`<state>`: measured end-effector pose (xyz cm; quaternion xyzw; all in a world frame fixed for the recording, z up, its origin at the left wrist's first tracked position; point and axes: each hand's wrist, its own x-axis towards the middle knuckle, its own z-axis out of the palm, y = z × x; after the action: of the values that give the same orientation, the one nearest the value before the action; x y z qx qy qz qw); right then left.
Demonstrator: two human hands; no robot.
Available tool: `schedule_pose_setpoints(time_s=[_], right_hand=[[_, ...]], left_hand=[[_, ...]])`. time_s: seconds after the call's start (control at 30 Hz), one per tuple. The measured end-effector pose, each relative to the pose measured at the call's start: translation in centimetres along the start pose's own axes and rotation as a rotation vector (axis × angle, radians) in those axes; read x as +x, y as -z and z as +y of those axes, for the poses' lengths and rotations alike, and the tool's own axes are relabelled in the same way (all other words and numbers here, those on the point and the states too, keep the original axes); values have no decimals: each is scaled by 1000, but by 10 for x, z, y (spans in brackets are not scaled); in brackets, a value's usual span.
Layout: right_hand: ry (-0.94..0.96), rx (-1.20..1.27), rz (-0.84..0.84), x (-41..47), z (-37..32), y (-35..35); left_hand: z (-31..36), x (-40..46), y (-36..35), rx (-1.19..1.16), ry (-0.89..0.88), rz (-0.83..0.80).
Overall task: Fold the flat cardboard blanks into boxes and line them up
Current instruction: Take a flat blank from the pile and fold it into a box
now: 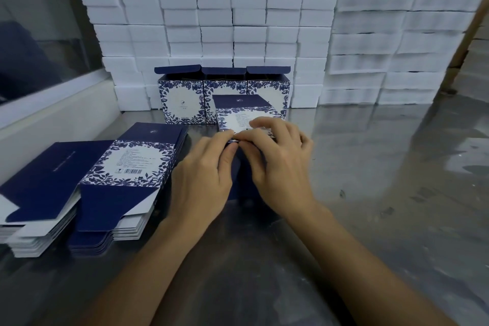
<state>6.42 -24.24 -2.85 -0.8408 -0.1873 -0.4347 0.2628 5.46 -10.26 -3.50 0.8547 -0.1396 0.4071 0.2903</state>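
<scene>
Brushed steel, dull and reflective, makes up the table [357, 193] that both forearms reach across. The left hand [203, 174] and right hand [277, 156] meet at the near end of a half-formed box [238, 116] lying on its side mid-table; the thumb and curled fingers of each hand pinch a navy flap at that end, fingertips nearly touching each other. The box's white printed panel with blue floral border faces up, just beyond the fingers.

Left of the hands, close to the left wrist, sits a stack of flat blanks [129, 164], and a second stack [45, 188] lies beside it at the table's left edge. Behind the held box, three finished boxes [185, 98] stand upright side by side, touching, lids open. Behind them rises a wall of white foam blocks [238, 8]. The steel surface to the right lies bare.
</scene>
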Motion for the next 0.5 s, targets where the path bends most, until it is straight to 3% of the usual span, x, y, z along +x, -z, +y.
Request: schedule_pose_setpoints(time_s=[0.17,0.5], right_hand=[[-19,-52,34,3,1,-3],[-51,197,118,2,22,-10]], left_hand=[[3,1,-2,6,10,8],[-1,0,-4,-46,32,43]])
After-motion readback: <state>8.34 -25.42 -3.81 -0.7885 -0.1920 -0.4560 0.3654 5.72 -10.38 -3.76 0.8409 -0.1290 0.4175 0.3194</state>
